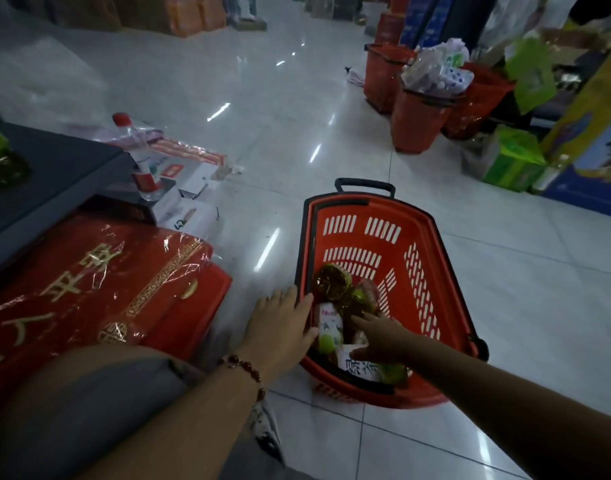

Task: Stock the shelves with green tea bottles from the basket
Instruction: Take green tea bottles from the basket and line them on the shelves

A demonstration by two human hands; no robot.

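A red plastic basket [418,237] with a black handle stands on the tiled floor in front of me. Several green tea bottles [330,327] with green and white labels lie in its near end. My left hand [280,327] rests flat on the basket's left rim, fingers straight. Inside the basket my right hand [380,336] reaches over the bottles with fingers spread, touching one of them. The grey shelf [54,174] is at the left edge.
Red gift packs [99,289] in plastic wrap lie stacked at my left. A clear bottle with a red cap [141,150] and white boxes sit beyond them. More red baskets [418,116] and green boxes [512,161] stand at the far right.
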